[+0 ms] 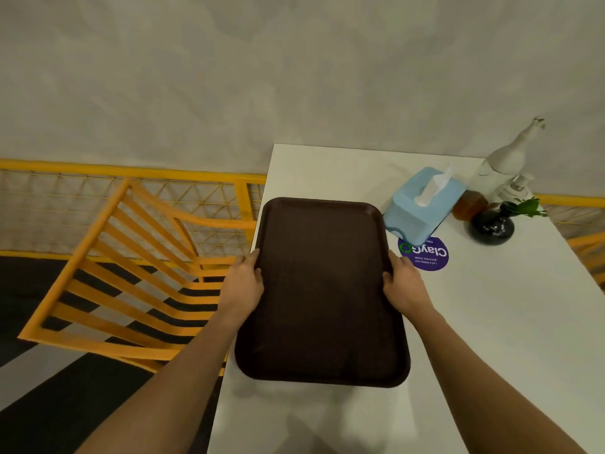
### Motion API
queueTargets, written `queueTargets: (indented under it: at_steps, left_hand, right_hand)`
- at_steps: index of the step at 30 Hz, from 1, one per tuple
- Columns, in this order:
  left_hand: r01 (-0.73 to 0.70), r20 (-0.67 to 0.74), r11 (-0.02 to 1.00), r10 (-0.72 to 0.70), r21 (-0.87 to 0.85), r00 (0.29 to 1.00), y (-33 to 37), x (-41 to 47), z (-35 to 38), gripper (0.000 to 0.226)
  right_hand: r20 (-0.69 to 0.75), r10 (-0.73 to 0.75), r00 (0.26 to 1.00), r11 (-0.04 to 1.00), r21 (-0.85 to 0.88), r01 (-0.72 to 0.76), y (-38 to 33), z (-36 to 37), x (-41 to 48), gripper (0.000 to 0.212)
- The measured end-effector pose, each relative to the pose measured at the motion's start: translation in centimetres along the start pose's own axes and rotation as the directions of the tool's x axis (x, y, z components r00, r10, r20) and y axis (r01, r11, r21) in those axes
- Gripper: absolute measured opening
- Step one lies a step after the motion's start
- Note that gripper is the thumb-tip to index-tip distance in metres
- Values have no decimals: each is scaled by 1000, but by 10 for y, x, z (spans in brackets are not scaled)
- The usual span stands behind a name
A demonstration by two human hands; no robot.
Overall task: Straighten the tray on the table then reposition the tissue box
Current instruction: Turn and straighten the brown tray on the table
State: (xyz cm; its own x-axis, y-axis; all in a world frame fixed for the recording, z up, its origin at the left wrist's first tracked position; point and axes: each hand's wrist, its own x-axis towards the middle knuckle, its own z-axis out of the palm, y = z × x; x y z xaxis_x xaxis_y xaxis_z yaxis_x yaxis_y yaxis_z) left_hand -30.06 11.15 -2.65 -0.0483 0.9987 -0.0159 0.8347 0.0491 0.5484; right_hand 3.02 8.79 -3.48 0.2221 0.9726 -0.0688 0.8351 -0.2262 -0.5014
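A: Tray (322, 290) — where is it lying?
B: On the white table (491, 322), left hand (244, 286) and right hand (404, 286) gripping its long edges. Tissue box (422, 208) is sitting just beyond.

Dim, even indoor light, soft shadows, slight overall blur, strong wide-angle bending at edges.

Left hand (244, 285) and right hand (404, 285) clasped inward, forearms extended
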Motion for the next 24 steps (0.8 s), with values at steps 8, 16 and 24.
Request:
queueTargets:
  at_steps: [8, 16, 24]
  left_hand:
    - [-124, -5, 954, 130, 273, 992, -12, 2, 4, 51]
    - [-99, 13, 979, 98, 180, 995, -10, -3, 6, 52]
    - [-94, 29, 984, 91, 152, 995, -10, -2, 4, 52]
  right_hand:
    - [67, 89, 994, 992, -99, -82, -3, -3, -1, 56]
    - [75, 109, 991, 984, -152, -97, -2, -3, -3, 57]
    - [80, 116, 990, 975, -197, -98, -7, -4, -5, 57]
